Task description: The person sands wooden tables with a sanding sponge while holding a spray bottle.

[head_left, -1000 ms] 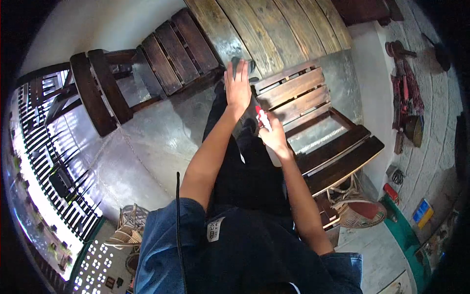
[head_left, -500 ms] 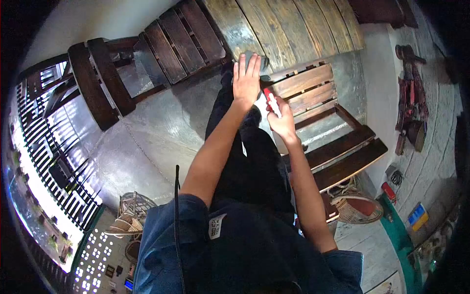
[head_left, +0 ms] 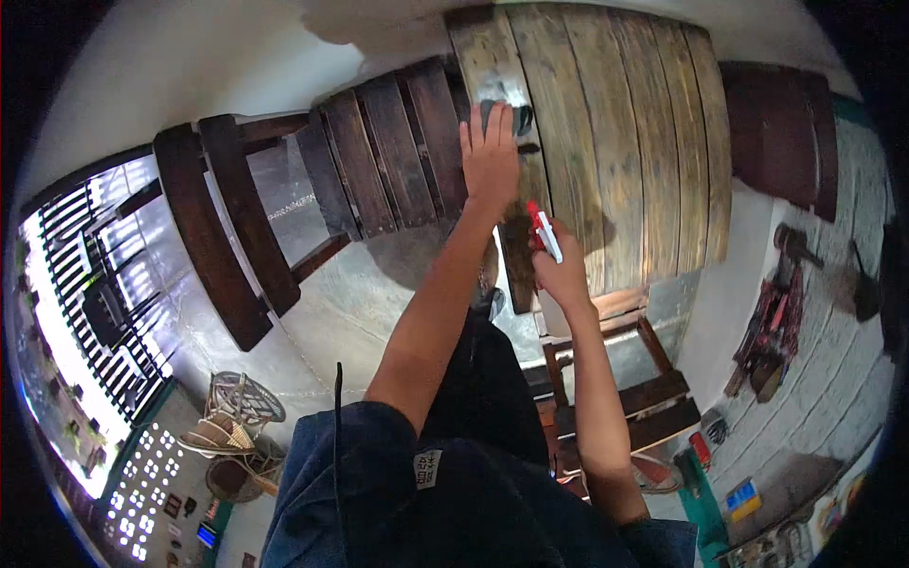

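Observation:
My left hand (head_left: pixel 491 161) lies with stretched, slightly spread fingers on a dark cloth (head_left: pixel 522 120) on the wooden table's left side. The cloth is mostly hidden under the fingers. A shiny, wet-looking patch (head_left: pixel 497 80) shows on the planks just beyond the fingertips. My right hand (head_left: pixel 562 273) is wrapped round a spray bottle with a red and white trigger head (head_left: pixel 544 232), over the near edge of the plank table (head_left: pixel 620 142). The bottle's body is mostly hidden by the hand, and its red nozzle points up and left.
A dark slatted wooden chair (head_left: pixel 398 142) stands against the table's left side. Another chair (head_left: pixel 644 412) is beside my right arm, and a dark chair back (head_left: pixel 781 137) is at the far right. Wicker pieces (head_left: pixel 232 426) stand at lower left. Tools hang on the white wall (head_left: pixel 824 312).
My view has shifted, so more of the tabletop shows. My left hand and the cloth are farther in from the table's near edge. My right hand still holds the spray bottle, now over the near edge.

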Demonstrator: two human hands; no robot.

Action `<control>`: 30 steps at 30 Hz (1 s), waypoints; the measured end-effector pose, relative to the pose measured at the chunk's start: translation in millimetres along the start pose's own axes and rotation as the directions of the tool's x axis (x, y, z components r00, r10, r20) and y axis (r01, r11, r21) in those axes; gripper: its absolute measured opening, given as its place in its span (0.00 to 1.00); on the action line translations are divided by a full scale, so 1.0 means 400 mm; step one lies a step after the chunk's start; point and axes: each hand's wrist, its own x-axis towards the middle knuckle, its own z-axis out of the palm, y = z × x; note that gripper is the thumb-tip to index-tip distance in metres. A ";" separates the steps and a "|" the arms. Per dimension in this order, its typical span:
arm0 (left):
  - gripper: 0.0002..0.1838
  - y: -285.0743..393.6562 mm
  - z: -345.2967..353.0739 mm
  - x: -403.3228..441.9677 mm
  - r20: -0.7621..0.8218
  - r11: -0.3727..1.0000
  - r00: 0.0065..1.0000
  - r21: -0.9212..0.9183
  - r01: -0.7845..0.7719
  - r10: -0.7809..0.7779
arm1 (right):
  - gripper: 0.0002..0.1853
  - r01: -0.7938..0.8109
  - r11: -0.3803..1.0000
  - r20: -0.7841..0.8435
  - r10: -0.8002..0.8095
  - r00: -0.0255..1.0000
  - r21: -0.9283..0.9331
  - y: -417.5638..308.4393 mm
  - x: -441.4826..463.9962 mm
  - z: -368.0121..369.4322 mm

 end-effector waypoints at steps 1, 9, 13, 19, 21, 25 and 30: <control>0.34 -0.022 0.002 0.068 -0.024 1.000 1.000 0.013 0.016 -0.015 | 0.24 0.036 0.999 -0.001 -0.036 0.999 -0.004 -0.023 0.048 0.001; 0.27 -0.121 0.031 0.433 -0.200 0.985 0.967 -0.096 0.142 -0.159 | 0.26 0.125 0.991 -0.012 -0.126 0.992 -0.054 -0.230 0.277 -0.024; 0.27 -0.134 0.041 0.460 -0.250 0.985 0.957 -0.126 0.120 -0.148 | 0.24 0.060 0.997 -0.008 -0.060 0.998 -0.051 -0.242 0.283 -0.033; 0.27 -0.104 0.022 0.353 -0.197 0.997 0.978 -0.029 0.069 -0.073 | 0.21 0.088 0.996 -0.073 -0.087 0.994 0.015 -0.111 0.167 -0.023; 0.27 -0.074 0.026 0.265 -0.180 0.999 0.983 0.003 0.043 -0.042 | 0.21 0.062 0.997 -0.084 -0.058 0.995 0.047 -0.038 0.104 -0.008; 0.29 0.007 0.010 0.013 -0.101 0.999 0.994 -0.008 -0.040 0.039 | 0.24 0.025 0.995 -0.013 -0.024 1.000 0.098 0.107 -0.040 0.002; 0.30 0.101 0.011 -0.333 -0.059 0.984 0.984 -0.039 -0.173 0.171 | 0.17 -0.076 0.970 -0.085 0.098 0.992 0.230 0.272 -0.254 0.014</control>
